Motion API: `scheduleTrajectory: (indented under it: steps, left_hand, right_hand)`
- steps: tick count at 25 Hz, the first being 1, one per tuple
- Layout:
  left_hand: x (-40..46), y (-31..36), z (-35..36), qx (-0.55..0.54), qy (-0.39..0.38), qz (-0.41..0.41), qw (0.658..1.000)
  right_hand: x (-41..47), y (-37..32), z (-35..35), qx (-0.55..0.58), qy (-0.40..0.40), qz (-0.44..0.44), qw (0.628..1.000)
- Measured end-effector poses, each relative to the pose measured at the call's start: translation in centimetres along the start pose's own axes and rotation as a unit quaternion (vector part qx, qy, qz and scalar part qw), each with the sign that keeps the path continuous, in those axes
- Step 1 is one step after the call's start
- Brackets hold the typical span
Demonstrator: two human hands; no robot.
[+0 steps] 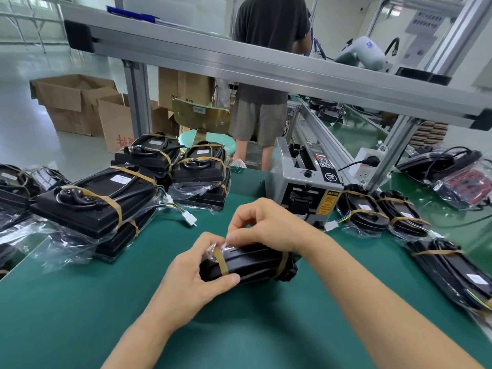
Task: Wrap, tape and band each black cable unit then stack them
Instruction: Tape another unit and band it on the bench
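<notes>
A person's two hands are working on a black cable unit (250, 265) lying at the centre of the green counter (80, 315). The left hand (197, 275) is cupping the unit's left end, its grip curled around it with the thumb pressing the near face beside a tan rubber band (222, 262). The right hand (269, 225) is reaching over from 2 o'clock, its grip pinching clear plastic wrap (221, 246) at the unit's top edge. A second tan band is circling the unit's right end. Finished banded units are sitting stacked at 10 o'clock (98, 198) and at 11 o'clock (202, 166), with more lying at 3 o'clock (450, 265). A grey tape dispenser (303, 179) is standing at 1 o'clock. Beyond the counter, another person (266, 62) is standing, turned away.
</notes>
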State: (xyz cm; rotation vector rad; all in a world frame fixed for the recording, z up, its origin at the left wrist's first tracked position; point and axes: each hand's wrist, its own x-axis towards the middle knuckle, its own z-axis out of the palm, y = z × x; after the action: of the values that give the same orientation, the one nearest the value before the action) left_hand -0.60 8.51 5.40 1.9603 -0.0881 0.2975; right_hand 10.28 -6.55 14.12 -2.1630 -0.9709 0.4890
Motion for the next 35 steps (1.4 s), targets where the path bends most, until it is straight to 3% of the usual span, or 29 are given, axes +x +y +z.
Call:
scheduleTrajectory:
  steps: [5, 12, 15, 18, 20, 22, 24, 35]
  left_hand:
    - [-0.7, -0.2, 0.6, 0.042, 0.014, 0.023, 0.999]
    - [-0.6, -0.8, 1.0, 0.008, 0.027, 0.123, 0.992]
    - [-0.8, -0.8, 1.1, 0.030, 0.055, 0.135, 0.989]
    - [-1.2, -1.1, 1.3, 0.055, 0.133, 0.136, 0.980]
    - [-1.3, -1.1, 1.5, 0.083, 0.197, 0.132, 0.968]
    - [-1.2, -1.1, 1.6, 0.089, 0.229, 0.116, 0.962]
    - [-1.3, -0.9, 1.8, 0.091, 0.234, 0.106, 0.962]
    - [-1.5, -0.9, 1.9, 0.085, 0.226, 0.086, 0.967]
  right_hand:
    - [1.0, -0.6, -0.5, 0.076, -0.078, 0.137, 0.985]
    - [1.1, 0.2, -1.0, 0.163, -0.111, 0.173, 0.965]
    - [1.3, 1.1, -1.6, 0.188, -0.001, 0.207, 0.960]
    - [0.0, 4.1, -2.6, 0.113, 0.225, 0.190, 0.949]
    - [-1.6, 6.7, -3.4, 0.112, 0.377, 0.205, 0.896]
    - [-2.5, 9.0, -3.9, 0.183, 0.466, 0.256, 0.827]
    - [-2.1, 10.3, -4.0, 0.245, 0.492, 0.288, 0.784]
    - [2.2, 11.6, -4.1, 0.362, 0.548, 0.327, 0.680]
